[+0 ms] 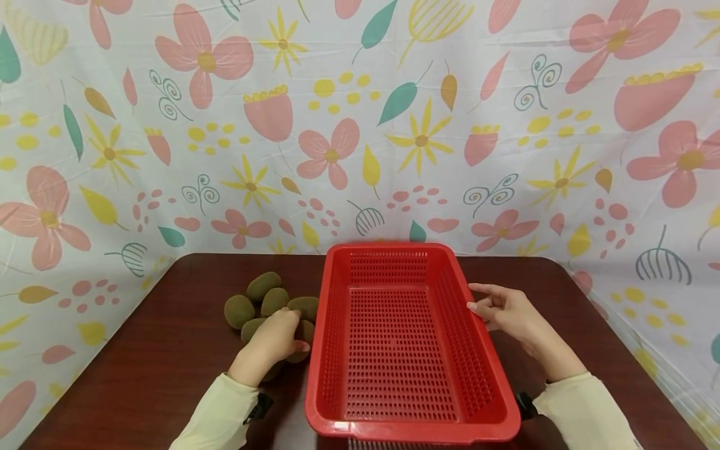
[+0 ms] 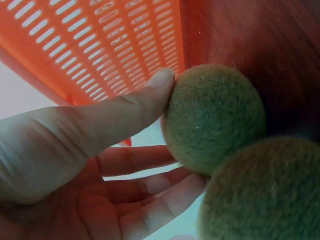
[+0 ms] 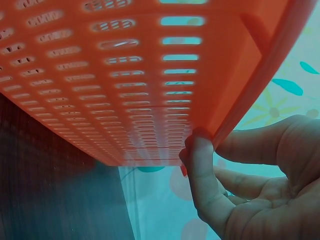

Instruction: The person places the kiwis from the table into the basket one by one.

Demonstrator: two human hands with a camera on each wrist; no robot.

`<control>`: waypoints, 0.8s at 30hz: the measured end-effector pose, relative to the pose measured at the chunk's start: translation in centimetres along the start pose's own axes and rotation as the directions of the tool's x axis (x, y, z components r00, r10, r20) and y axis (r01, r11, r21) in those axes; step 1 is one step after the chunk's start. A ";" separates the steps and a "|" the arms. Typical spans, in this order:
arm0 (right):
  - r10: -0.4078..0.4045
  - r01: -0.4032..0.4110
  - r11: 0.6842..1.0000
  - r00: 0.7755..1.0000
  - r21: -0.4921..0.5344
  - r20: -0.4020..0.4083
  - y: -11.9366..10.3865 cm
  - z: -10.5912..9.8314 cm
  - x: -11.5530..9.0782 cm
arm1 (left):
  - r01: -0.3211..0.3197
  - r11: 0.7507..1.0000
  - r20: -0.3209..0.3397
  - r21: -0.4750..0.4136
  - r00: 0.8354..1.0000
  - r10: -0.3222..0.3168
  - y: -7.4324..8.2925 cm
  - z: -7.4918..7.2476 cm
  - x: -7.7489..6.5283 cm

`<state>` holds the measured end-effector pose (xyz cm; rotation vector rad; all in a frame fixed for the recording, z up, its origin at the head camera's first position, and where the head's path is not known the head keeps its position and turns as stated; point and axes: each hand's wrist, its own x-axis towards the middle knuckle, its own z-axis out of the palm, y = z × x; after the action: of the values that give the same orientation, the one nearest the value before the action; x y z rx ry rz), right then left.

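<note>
A red plastic basket (image 1: 413, 431) with slotted walls stands on the table, nothing in its slotted bottom. To its left lies a cluster of brown fuzzy kiwis (image 1: 239, 311). My left hand (image 1: 272, 340) reaches into that cluster near the basket's left wall. In the left wrist view, its thumb and fingers grip one kiwi (image 2: 215, 117) from both sides, while a second kiwi (image 2: 265, 195) lies right beside it. On the basket's right side, my right hand (image 1: 512, 315) pinches the rim (image 3: 255, 82) between thumb and fingers.
The dark brown table (image 1: 146, 337) extends to both sides of the basket. Behind it and along the sides hangs a white cloth (image 1: 360, 212) printed with flowers and leaves. The basket's far rim comes close to the back edge of the table.
</note>
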<state>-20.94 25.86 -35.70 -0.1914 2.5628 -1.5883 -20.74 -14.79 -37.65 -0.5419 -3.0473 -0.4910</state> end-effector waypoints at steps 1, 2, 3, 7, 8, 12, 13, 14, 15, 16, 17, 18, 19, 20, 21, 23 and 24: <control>0.001 -0.001 1.000 1.000 -0.002 0.001 0.0 0.0 0.0 | 0.000 1.000 0.003 -0.003 1.000 0.000 0.1 0.1 0.0; 0.002 -0.002 1.000 1.000 -0.003 0.002 0.0 0.0 0.0 | 0.002 1.000 0.007 -0.007 1.000 -0.002 0.1 0.1 0.0; 0.001 -0.001 1.000 1.000 -0.002 0.002 0.0 0.0 0.0 | 0.003 1.000 0.009 -0.008 1.000 -0.003 0.1 0.2 0.1; -0.001 0.001 1.000 1.000 -0.001 -0.001 0.0 0.0 0.1 | 0.030 0.999 0.032 -0.018 0.999 -0.029 0.2 0.2 0.2; -0.001 0.001 1.000 1.000 -0.001 -0.002 0.0 0.0 0.1 | 0.035 0.999 0.040 -0.022 0.999 -0.034 0.2 0.2 0.2; 0.015 -0.015 1.000 1.000 0.012 -0.005 0.1 0.0 0.0 | 0.048 0.998 0.068 -0.050 0.997 -0.045 0.3 0.3 0.4; 0.019 -0.019 1.000 1.000 0.020 -0.004 0.1 0.0 0.0 | 0.053 0.997 0.074 -0.053 0.996 -0.049 0.3 0.4 0.4; 0.024 -0.024 0.999 1.000 0.028 -0.004 0.1 0.0 0.0 | 0.058 0.997 0.081 -0.055 0.995 -0.054 0.3 0.5 0.5; 0.027 -0.027 0.999 1.000 0.031 -0.004 0.1 0.0 0.0 | 0.064 0.996 0.085 -0.057 0.995 -0.059 0.2 0.5 0.6; 0.029 -0.029 0.999 1.000 0.040 -0.004 0.2 0.0 0.0 | 0.073 0.996 0.094 -0.059 0.993 -0.068 0.2 0.6 0.7; 0.029 -0.029 0.999 1.000 0.040 -0.004 0.2 0.0 0.0 | 0.085 0.994 0.102 -0.063 0.992 -0.079 0.2 0.6 0.8; 0.030 -0.030 0.999 1.000 0.041 -0.003 0.2 0.0 0.0 | 0.099 0.993 0.111 -0.069 0.990 -0.091 0.1 0.6 0.8; 0.031 -0.031 0.999 1.000 0.040 -0.002 0.2 0.0 0.0 | 0.112 0.991 0.119 -0.074 0.988 -0.103 0.1 0.6 0.9; 0.031 -0.031 0.999 1.000 0.036 -0.003 0.2 0.0 0.0 | 0.124 0.989 0.126 -0.082 0.986 -0.113 0.0 0.7 0.9; 0.031 -0.031 0.999 0.999 0.033 -0.003 0.2 0.0 0.0 | 0.135 0.987 0.132 -0.092 0.984 -0.123 -0.1 0.7 1.0; 0.034 -0.034 0.999 0.999 0.032 -0.001 0.2 0.0 0.0 | 0.159 0.981 0.142 -0.112 0.980 -0.142 -0.2 0.7 1.0; 0.035 -0.035 0.999 0.999 0.035 -0.001 0.2 -0.1 0.0 | 0.167 0.978 0.146 -0.121 0.978 -0.149 -0.2 0.7 1.0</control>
<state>-20.97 26.00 -35.88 -0.1412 2.5234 -1.6200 -21.71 -14.43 -38.33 -0.3498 -3.2221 -0.6941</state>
